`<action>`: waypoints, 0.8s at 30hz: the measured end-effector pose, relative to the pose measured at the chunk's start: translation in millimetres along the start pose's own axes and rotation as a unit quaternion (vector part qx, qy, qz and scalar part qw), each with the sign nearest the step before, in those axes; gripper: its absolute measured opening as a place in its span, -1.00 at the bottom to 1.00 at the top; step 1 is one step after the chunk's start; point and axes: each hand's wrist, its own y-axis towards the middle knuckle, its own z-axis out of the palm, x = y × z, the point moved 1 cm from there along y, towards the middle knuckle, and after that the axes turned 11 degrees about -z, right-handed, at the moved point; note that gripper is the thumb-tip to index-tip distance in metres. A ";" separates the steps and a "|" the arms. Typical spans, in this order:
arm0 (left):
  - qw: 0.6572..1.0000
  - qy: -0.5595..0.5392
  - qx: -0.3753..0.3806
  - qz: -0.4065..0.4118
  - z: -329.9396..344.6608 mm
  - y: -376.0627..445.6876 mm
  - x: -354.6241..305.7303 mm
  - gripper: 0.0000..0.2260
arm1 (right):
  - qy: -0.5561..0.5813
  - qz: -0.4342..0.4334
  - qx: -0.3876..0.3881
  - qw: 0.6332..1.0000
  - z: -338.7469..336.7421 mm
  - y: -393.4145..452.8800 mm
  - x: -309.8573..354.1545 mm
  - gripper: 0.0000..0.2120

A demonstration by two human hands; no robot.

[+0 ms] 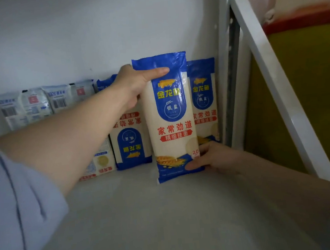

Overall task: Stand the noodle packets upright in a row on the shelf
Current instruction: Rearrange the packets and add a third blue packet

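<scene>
White shelf (141,219) with bare floor in front; back wall (69,33) behind, white upright post (230,73) closing the right edge. Held noodle packet (169,116), blue and cream, stands upright ahead of the row, its base on the shelf. Left hand (135,85) grasps its top, thumb across the front; right hand (214,158) pinches its lower right corner. Behind: 1 upright packet (204,100) at right, 1 inverted packet (130,142) at left, then pale bags (41,103) against the wall.
</scene>
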 end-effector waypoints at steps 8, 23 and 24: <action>0.994 -0.100 -0.005 -0.035 -11.6 -3.3 -25.4 -0.84 | 0.136 -0.009 -0.002 0.991 2.6 -11.5 12.9 -0.79; 0.920 0.386 -0.038 0.066 -4.4 5.0 -72.0 -0.82 | 0.081 -0.071 -0.090 0.990 -13.0 7.2 9.7 -0.57; 0.916 0.394 -0.038 0.065 -3.4 7.0 -68.5 -0.83 | 0.063 -0.074 -0.090 0.991 -15.4 9.7 10.2 -0.58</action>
